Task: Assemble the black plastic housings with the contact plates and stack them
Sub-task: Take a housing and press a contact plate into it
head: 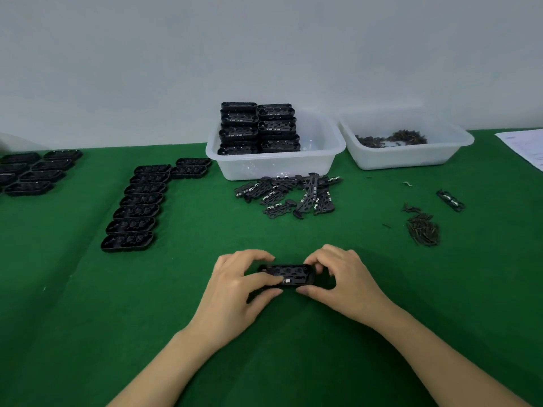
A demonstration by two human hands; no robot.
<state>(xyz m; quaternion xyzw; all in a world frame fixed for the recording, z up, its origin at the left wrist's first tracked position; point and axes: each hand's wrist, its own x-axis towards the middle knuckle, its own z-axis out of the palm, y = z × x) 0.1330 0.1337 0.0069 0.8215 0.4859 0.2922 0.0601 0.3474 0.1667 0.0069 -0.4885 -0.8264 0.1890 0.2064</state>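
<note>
A black plastic housing (289, 274) lies on the green cloth at the near centre, with a contact plate seated inside it. My left hand (238, 286) grips its left end, thumb pressing on the plate. My right hand (340, 280) grips its right end. A loose pile of contact plates (289, 195) lies further back, in front of a white tub (329, 163). Stacked black housings (258, 129) fill the tub's left half. A column of empty housings (135, 205) runs along the left.
A second white tub (411, 158) at the back right holds small dark metal parts. A heap of dark pins (423, 227) and a single plate (449, 200) lie to the right. More housings (35, 173) sit far left. Paper (526, 146) lies at the right edge.
</note>
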